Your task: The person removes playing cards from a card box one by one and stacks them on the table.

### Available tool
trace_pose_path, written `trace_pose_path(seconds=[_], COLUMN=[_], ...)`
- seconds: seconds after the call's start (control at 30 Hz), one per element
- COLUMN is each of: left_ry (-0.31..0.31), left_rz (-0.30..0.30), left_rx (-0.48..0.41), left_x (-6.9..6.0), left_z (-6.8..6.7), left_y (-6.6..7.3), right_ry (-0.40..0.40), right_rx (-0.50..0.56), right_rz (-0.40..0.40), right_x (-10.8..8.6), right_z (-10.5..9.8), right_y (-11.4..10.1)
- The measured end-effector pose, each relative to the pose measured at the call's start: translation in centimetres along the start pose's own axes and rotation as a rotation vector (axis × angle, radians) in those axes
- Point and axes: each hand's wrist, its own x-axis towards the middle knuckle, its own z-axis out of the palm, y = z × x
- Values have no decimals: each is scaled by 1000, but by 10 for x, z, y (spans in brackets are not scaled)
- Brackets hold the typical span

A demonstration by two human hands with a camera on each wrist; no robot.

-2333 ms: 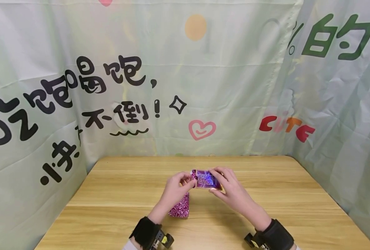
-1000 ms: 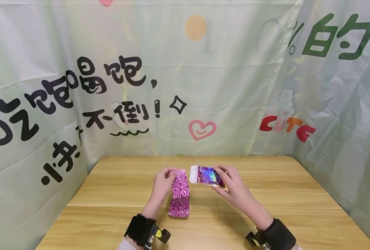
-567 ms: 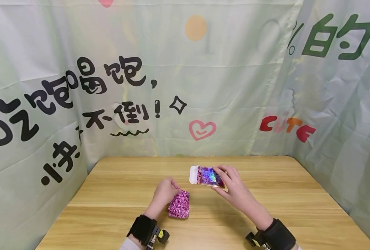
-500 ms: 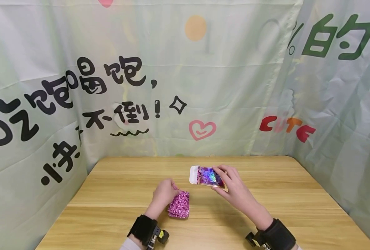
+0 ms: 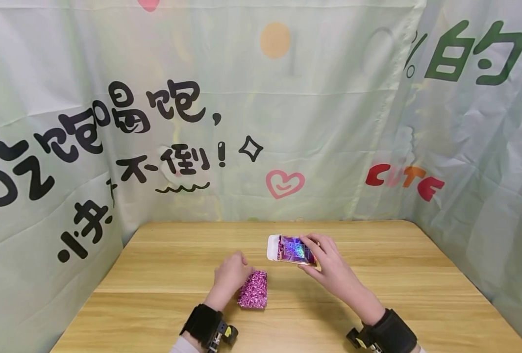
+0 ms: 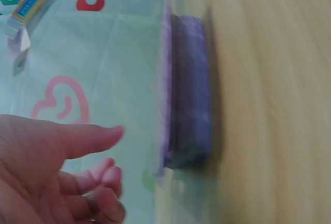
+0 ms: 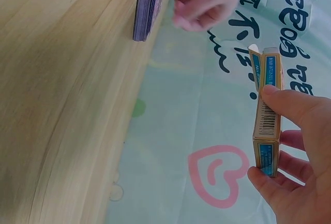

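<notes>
Near the cards [image 5: 254, 292], left hand [image 5: 232, 272] loosely curled

Head view: from above the table [image 5: 168, 264], facing 12 o'clock and downward; widest framing, backdrop [image 5: 225, 59] at 12.
Left wrist view: behind the left hand [image 6: 41, 167], close range, facing 1 o'clock; rolled, table at 3.
Right wrist view: behind the right hand [image 7: 318, 144], close range, facing 11 o'clock; rolled oppositely, table at 9.
Wrist-view overlap: patterned stack [image 5: 254, 290], box [image 7: 267, 120], printed heart [image 5: 283, 187].

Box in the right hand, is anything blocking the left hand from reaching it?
Nothing visible: a gap separates the left hand from the box. The pink patterned stack lies below that line in the head view.
</notes>
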Motion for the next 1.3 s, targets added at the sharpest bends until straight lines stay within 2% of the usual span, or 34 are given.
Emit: trace_pose_path(seconds=[0.13, 0.27, 0.33, 0.43, 0.5, 0.6, 0.97, 1.1, 1.3], left_ry=[75, 124, 137, 122, 97, 57, -53, -52, -56], left_rz=[56, 125, 176, 256, 295, 309, 266, 279, 267], left_rx=[-187, -407, -503, -576, -577, -555, -515, -508, -489], left_x=[2, 0, -2, -6, -8, -11, -14, -14, -13], left_z=[-5, -11, -14, -16, -17, -17, -12, -12, -14], left_y=[8, 18, 23, 29, 33, 36, 38, 38, 38], right_ry=[-6, -6, -3, 0, -5, -18, -11, -12, -6], right_rx=[5, 5, 5, 5, 9, 13, 33, 36, 36], right_rz=[5, 6, 1, -8, -13, -15, -65, -71, -70], right_x=[0, 0, 0, 1, 1, 1, 2, 2, 2], right_z=[0, 0, 0, 1, 1, 0, 1, 2, 2], right_y=[0, -1, -1, -1, -1, -1, -7, -9, -10])
